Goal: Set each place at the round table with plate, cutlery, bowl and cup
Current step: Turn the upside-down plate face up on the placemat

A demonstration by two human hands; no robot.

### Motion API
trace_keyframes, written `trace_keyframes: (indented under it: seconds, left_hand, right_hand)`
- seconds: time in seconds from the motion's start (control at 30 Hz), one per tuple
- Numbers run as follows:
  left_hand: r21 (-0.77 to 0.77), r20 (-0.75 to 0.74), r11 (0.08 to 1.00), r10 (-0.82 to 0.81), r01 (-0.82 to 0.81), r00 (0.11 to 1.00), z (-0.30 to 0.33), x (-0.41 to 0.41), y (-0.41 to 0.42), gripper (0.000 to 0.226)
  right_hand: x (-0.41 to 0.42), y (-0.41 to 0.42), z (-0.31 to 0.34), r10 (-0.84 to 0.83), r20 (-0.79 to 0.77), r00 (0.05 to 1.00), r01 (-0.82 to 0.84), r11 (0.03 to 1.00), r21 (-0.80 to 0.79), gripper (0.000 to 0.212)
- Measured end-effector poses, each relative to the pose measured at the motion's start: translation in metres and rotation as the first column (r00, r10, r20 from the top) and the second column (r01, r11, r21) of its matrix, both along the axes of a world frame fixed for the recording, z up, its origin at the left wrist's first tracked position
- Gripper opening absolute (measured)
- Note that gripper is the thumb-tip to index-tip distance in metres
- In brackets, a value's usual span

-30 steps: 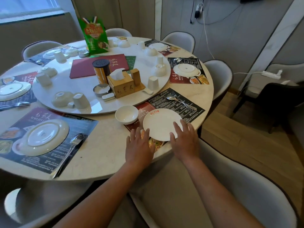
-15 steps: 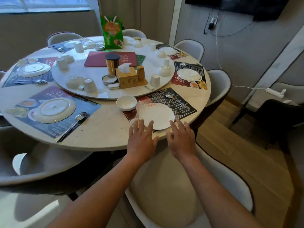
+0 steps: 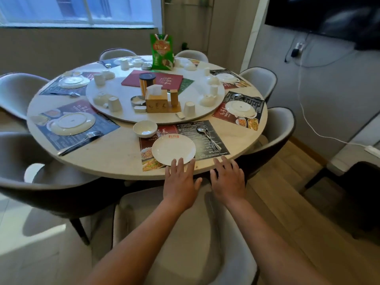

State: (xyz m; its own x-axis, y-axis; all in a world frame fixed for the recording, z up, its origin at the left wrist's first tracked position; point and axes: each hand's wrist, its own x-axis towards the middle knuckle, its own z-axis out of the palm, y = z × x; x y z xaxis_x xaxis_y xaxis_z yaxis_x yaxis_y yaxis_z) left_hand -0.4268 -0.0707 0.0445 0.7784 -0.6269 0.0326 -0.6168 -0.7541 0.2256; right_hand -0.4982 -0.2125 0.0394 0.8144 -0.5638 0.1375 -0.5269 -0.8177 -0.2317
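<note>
The small white plate (image 3: 173, 149) lies on the nearest placemat (image 3: 203, 138) at the near edge of the round worktop (image 3: 115, 159), its far rim bearing a red mark. The left hand (image 3: 180, 182) reaches over the worktop's edge with fingers straight and spread, its grip wide and holding nothing; the fingertips (image 3: 180, 161) overlap the plate's near rim, though whether they touch it cannot be told. The right hand (image 3: 227, 179) is beside it, also flat and spread with a wide, empty grip, its fingertips at the worktop's edge just below the placemat's near right corner. A spoon (image 3: 202, 132) and a second piece of cutlery lie on the right part of the same placemat, apart from the plate. A white bowl (image 3: 145, 129) stands upright just beyond the placemat's far left corner. Behind it, on the turntable (image 3: 123, 108), an upturned white cup (image 3: 189, 109) stands near a wooden tissue box (image 3: 156, 102), with more upturned cups and bowls around the turntable's rim. To the left, another placemat carries a larger plate (image 3: 73, 123) with a fork (image 3: 82, 139) alongside. A light chair (image 3: 185, 233) stands below the forearms.
</note>
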Motion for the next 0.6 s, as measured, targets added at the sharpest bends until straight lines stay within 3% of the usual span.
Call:
trace_keyframes:
  seconds: [0.43, 0.6]
  left_hand:
    - [-0.042, 0.021, 0.998, 0.053, -0.052, 0.998, 0.004, 0.001, -0.059, 0.063]
    - [-0.045, 0.020, 0.990, 0.131, -0.130, 0.991, -0.008, 0.010, -0.109, 0.063]
  right_hand:
    - [-0.003, -0.060, 0.000, 0.031, 0.048, 0.998, -0.033, 0.998, 0.044, 0.048]
    - [0.019, -0.110, -0.012, 0.137, 0.009, 0.990, -0.138, 0.990, 0.041, 0.050]
